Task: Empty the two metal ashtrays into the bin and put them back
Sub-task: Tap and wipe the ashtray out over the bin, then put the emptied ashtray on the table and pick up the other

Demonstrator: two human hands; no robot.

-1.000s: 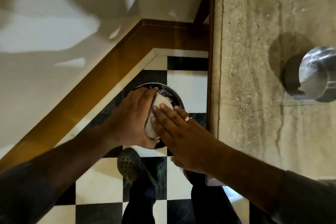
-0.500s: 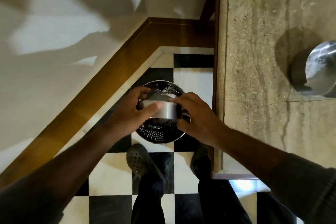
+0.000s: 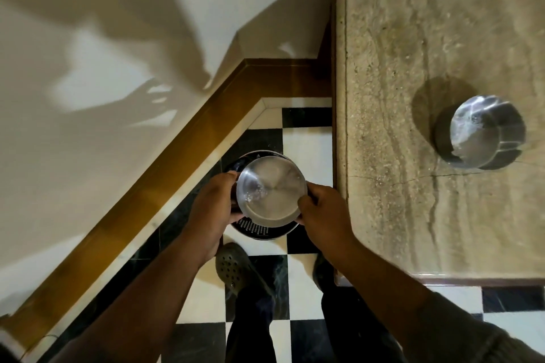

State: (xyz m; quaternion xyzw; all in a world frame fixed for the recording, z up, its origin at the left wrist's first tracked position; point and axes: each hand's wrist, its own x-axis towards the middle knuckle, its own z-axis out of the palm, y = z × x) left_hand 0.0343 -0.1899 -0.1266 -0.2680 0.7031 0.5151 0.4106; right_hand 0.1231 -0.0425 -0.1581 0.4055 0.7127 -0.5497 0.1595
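Fingers of the left hand and right hand clasp opposite rims of one ashtray, mouth up, directly over the bin on the floor. Its place on the stone counter, beside the second ashtray, lies to the right, nearer the right hand.

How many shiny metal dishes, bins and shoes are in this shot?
Metal ashtrays: 2, one held over the bin, one on the stone counter
Bins: 1
Shoes: 2, one in full view, one mostly hidden
Total: 5
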